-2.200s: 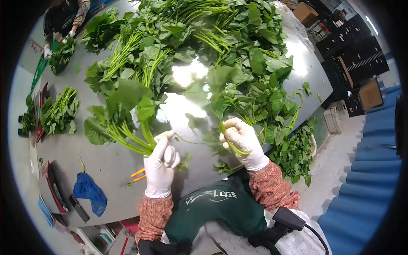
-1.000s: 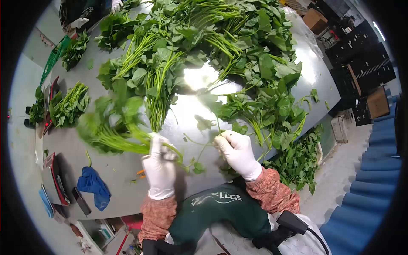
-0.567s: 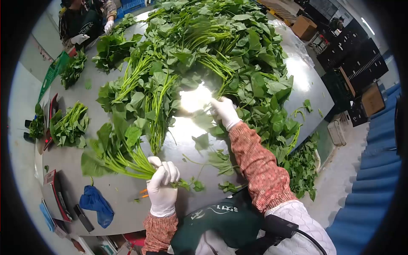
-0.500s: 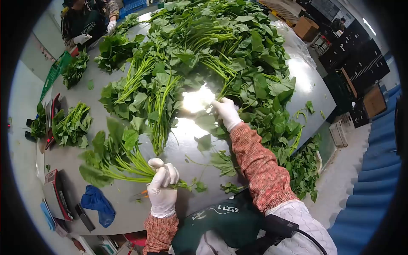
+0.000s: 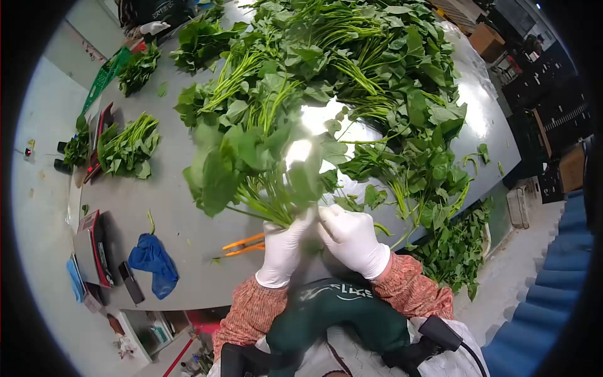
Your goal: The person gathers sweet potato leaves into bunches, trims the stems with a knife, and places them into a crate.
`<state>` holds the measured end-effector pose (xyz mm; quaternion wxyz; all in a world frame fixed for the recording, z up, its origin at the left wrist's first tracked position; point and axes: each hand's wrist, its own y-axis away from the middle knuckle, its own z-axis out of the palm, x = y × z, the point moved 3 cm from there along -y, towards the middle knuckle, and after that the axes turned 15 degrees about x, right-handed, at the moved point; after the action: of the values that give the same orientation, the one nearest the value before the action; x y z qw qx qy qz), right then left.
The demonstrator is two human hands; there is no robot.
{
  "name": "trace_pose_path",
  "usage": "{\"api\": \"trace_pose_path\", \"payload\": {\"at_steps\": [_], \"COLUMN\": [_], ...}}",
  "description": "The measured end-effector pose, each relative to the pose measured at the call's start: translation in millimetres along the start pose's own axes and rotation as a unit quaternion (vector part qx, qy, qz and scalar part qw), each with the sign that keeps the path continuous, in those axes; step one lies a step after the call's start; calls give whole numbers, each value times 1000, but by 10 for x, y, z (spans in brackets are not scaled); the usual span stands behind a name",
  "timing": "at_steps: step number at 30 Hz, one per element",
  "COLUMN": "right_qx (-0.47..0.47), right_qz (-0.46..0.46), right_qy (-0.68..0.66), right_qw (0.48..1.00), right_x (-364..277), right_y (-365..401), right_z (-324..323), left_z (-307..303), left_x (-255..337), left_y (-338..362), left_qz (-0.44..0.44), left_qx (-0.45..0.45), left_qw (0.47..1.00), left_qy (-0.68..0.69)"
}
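Note:
My left hand (image 5: 282, 251), in a white glove, is closed around the stems of a bunch of leafy greens (image 5: 264, 195), leaves pointing up and away from me. Right beside it, my white-gloved right hand (image 5: 352, 235) is closed in a pinch on a leafy stem (image 5: 306, 179), whose leaf is smeared by motion against the bunch. Both hands are above the near side of the metal table (image 5: 195, 251). Left of my left hand lies a tool with two orange handles (image 5: 244, 245), partly hidden by that hand.
A large heap of greens (image 5: 352, 38) covers the far side, with more greens (image 5: 455, 251) below the table's right edge. Tied-looking bunches (image 5: 129, 144), a blue cloth (image 5: 154, 264), a dark slim object (image 5: 130, 283) and a red-edged device (image 5: 94, 248) lie left. A co-worker's gloved hand (image 5: 154, 28) shows far left.
My right hand has come back from the heap to beside my left hand. The left hand has brought its bunch rightward and turned it upright, and the orange handles are uncovered. The view has shifted.

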<state>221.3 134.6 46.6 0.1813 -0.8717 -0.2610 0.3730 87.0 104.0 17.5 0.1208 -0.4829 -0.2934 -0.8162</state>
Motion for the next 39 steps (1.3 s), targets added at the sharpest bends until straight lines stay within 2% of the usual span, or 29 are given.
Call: {"api": "trace_pose_path", "payload": {"at_steps": [1, 2, 3, 4, 5, 6, 9, 10, 14, 16, 18, 19, 21, 23, 24, 25, 27, 28, 29, 31, 32, 35, 37, 38, 39], "right_qx": [1, 18, -8, -34, -60, -146, -106, -89, 4, 32, 53, 28, 82, 86, 73, 74, -29, -95, -72, -21, -6, 17, -2, 25, -8], "right_qz": [-5, 29, 93, 157, 219, 291, 335, 322, 438, 401, 364, 403, 363, 404, 435, 431, 451, 404, 186, 128, 127, 129, 131, 62, 78], "right_qy": [-10, -68, -113, -157, -201, -274, -303, -299, -414, -397, -399, -413, -451, -477, -474, -444, -319, -207, -60, 88, 61, -19, -73, -69, -83], "right_qw": [1000, 997, 989, 974, 953, 905, 886, 894, 798, 825, 840, 816, 811, 776, 762, 782, 833, 886, 978, 988, 990, 991, 989, 995, 993], "right_x": [-21, -12, 1, 3, -2, 0, 227, 212, 106, 136, 137, 103, 100, 53, 50, 123, 319, 491, 622, 676, 629, 533, 502, 530, 522], "right_y": [12, 19, 29, 31, 23, 4, 209, 189, 217, 272, 307, 323, 299, 266, 232, 237, 169, 163, 122, 85, -36, -392, -573, -594, -618], "right_z": [-13, -12, 0, 6, 11, -1, 129, 70, 1, 34, 76, 78, 99, -1, -96, -141, -272, -278, -254, -312, -347, -329, -213, -71, 46], "left_z": [-26, -56, -73, -60, -71, -81, -56, -44, -25, 5, 19, 20, -55, -118, -147, -243, -431, -492, -533, -437, -386, -254, -199, -220, -261], "left_x": [9, 28, 45, 62, 70, 80, 115, 120, 114, 127, 69, 27, -79, 26, 179, 281, 512, 592, 630, 648, 644, 606, 638, 651, 701], "left_y": [26, 44, 66, 105, 118, 125, 137, 131, 110, 135, 155, 164, 136, 64, -29, -121, -215, -217, -202, -169, -147, -65, -56, -50, -53], "left_qz": [-8, -16, -23, -67, -72, -77, -67, -60, -53, -57, -16, 5, -23, -23, -30, -19, 35, 51, 68, 157, 202, 122, 98, 87, 106], "left_qx": [-11, -22, -33, -56, -56, -56, -46, -45, -28, -15, -11, -10, 7, 29, 104, 88, 85, 90, 97, 68, 53, 36, 42, 49, 13], "left_qw": [1000, 999, 998, 992, 992, 993, 995, 996, 997, 997, 1000, 1000, 998, 990, 989, 987, 985, 985, 985, 984, 978, 991, 990, 988, 986], "left_qy": [14, 28, 43, 96, 83, 70, 56, 50, 39, 41, -5, -27, 52, 133, 96, 130, 144, 136, 129, 46, 6, 47, 95, 117, 130]}}
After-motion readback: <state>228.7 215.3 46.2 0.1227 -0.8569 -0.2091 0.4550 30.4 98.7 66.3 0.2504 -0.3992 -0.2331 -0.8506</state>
